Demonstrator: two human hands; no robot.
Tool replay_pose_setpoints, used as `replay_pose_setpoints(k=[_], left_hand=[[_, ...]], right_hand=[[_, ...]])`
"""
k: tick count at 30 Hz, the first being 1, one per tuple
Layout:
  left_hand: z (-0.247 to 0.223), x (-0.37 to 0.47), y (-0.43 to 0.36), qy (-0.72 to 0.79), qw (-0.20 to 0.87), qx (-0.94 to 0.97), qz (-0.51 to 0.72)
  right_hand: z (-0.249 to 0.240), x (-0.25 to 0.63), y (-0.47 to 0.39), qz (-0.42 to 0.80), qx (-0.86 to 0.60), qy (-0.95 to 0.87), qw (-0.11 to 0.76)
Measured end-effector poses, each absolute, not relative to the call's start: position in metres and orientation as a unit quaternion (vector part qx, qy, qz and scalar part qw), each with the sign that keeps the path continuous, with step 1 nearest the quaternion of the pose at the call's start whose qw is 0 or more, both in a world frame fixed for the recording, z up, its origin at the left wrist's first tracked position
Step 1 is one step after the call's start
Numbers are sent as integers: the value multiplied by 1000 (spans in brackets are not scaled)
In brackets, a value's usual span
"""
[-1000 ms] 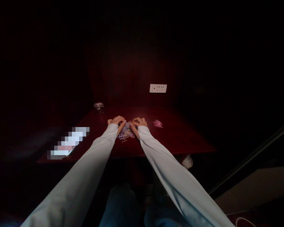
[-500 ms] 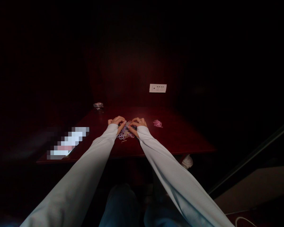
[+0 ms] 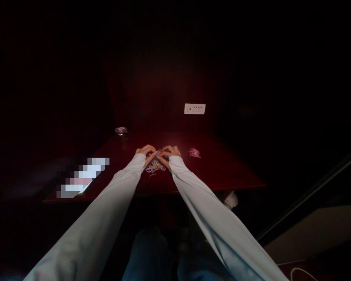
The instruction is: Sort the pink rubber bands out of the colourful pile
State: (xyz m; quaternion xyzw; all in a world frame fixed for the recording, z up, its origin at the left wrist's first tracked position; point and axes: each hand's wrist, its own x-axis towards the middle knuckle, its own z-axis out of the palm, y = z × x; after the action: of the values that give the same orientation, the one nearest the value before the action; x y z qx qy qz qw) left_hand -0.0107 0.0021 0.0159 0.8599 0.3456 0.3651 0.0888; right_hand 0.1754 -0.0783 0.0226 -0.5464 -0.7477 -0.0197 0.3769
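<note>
On the dark red table, a tangled pile of small coloured rubber bands (image 3: 155, 167), mostly purple and pale, lies between my hands. My left hand (image 3: 146, 151) is closed at the pile's left side, thumb and fingers pinched on some bands. From the right, my right hand (image 3: 170, 152) pinches at the same spot, its fingertips nearly meeting the left ones. Exactly which bands sit between the fingertips is too small to tell. A separate small heap of pink rubber bands (image 3: 194, 152) lies to the right of my right hand.
A clear lidded jar (image 3: 121, 131) stands at the table's back left. Near the left edge lies a bright, pixelated flat object (image 3: 84, 177). A white power socket (image 3: 194, 109) is on the wall behind the table (image 3: 222, 171). A white shoe (image 3: 231, 200) shows below the front edge.
Both hands stay over the pile with small finger movements, and the fingertips have shifted slightly among the bands. The pink heap looks the same.
</note>
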Motion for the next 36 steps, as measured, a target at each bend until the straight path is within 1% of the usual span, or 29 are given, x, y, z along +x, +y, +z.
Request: replay_pose_setpoints(k=[16, 22, 27, 31, 36], left_hand=[[9, -13, 11, 318, 85, 857, 395], [10, -11, 13, 330, 116, 838, 418], [14, -12, 7, 358, 112, 814, 444], [14, -12, 5, 369, 106, 819, 426], [15, -9, 2, 326, 135, 847, 398]], right_hand=[[24, 177, -78, 0, -545, -744, 386], [24, 176, -78, 10, -545, -739, 395], [22, 176, -77, 10, -549, -736, 396], [23, 176, -78, 12, -550, -736, 395], [24, 176, -78, 10, -552, -738, 387]])
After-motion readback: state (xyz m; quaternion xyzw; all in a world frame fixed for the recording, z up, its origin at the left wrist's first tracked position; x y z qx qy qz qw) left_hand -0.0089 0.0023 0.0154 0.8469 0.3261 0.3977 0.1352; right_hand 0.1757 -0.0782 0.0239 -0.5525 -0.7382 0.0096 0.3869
